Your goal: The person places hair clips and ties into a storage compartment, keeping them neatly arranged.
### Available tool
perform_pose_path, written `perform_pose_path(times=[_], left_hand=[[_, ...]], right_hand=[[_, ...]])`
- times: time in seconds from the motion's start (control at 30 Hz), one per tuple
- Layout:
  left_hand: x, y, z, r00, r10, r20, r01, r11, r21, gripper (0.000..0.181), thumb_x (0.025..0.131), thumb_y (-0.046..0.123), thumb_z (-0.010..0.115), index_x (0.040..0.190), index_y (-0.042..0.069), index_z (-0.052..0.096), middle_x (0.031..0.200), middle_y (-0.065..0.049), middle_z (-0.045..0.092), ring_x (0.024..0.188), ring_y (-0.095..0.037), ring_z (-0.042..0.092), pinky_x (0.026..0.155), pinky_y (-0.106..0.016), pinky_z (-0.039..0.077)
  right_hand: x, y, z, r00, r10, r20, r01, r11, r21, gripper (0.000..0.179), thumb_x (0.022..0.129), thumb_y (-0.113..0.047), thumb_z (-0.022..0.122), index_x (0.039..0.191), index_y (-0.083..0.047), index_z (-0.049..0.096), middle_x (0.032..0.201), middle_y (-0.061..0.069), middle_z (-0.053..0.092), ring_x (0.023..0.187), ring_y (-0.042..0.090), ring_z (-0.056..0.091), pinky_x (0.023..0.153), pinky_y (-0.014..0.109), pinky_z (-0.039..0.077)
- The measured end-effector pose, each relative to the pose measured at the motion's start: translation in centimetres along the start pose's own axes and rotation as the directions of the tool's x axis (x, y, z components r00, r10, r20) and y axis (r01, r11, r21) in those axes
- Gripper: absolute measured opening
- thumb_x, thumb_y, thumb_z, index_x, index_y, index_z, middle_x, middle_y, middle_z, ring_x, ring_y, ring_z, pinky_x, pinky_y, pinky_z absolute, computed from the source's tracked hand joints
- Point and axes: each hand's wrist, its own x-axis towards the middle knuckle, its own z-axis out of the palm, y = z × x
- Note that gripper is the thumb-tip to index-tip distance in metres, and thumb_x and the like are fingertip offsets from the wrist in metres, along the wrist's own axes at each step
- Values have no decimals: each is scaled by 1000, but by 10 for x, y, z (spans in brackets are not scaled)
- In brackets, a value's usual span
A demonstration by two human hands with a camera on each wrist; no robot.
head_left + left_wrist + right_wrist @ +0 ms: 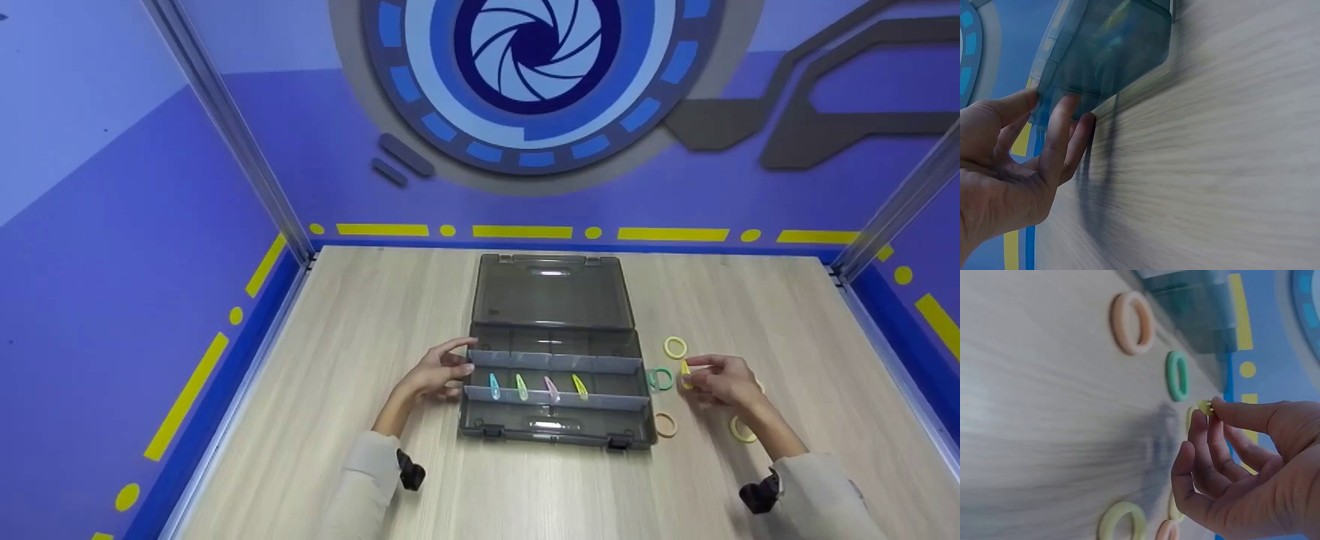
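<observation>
The plastic organizer box (559,439) lies with its lid folded back, smoky and see-through. Four-sided dividers split it into rows; blue (494,386), green (522,386), pink (551,388) and yellow (580,386) snap hair clips lie in the middle row. At the box's left side, my left hand (435,372) holds the edge, with fingertips against the rim and wall in the left wrist view. To the right of the box, my right hand (724,381) pinches a yellow hair clip (685,373) between thumb and forefinger, above the table.
Ring-shaped hair ties lie right of the box: yellow (675,348), green (661,379), orange (666,425) and another yellow one (742,430) by the right wrist. An orange ring (1168,531) shows in the right wrist view. Blue panels (525,202) wall the table.
</observation>
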Motion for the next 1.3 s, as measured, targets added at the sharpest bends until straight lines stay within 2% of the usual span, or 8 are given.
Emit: perform_pose_path(times=[0.37, 0.63, 0.77, 1.0, 1.3], left_hand=[[0, 1, 1, 1000, -1, -7, 1, 1000, 6, 59, 100, 10, 66, 154, 15, 45, 119, -12, 58, 79, -16, 55, 57, -24, 50], [-1, 0, -1, 1000, 21, -4, -20, 999, 38, 58, 100, 10, 65, 154, 14, 45, 117, -13, 59, 82, -17, 56, 59, -24, 52], [-1, 1, 0, 1000, 6, -11, -6, 999, 39, 57, 99, 11, 66, 153, 16, 47, 119, -14, 59, 88, -18, 58, 61, -25, 53], [-1, 3, 1, 999, -27, -38, 28, 999, 19, 56, 99, 12, 67, 151, 20, 50, 118, -10, 58, 92, -16, 55, 61, -25, 52], [0, 1, 2, 1000, 2, -25, -1, 1000, 28, 57, 99, 9, 66, 153, 14, 47, 114, -10, 58, 88, -15, 55, 59, -25, 51]], right_hand=[[-8, -17, 2, 996, -21, 92, 23, 1000, -15, 47, 97, -12, 68, 136, 10, 53, 90, -10, 74, 84, 7, 72, 70, 28, 57], [-10, -27, 12, 994, -34, 107, 35, 999, -11, 45, 97, -12, 69, 134, 9, 55, 92, -8, 74, 84, 9, 72, 71, 29, 57], [-11, -31, 17, 991, -41, 125, 42, 999, 0, 46, 96, -13, 70, 135, 8, 56, 93, -8, 75, 84, 8, 72, 72, 29, 58], [-8, -36, 31, 980, -106, 170, 103, 994, 30, 47, 96, -12, 69, 136, 10, 55, 92, -7, 76, 81, 6, 71, 72, 28, 59], [-4, -40, 53, 948, -222, 226, 212, 975, 68, 49, 96, -12, 71, 138, 9, 54, 93, -4, 73, 83, 7, 69, 74, 26, 57]])
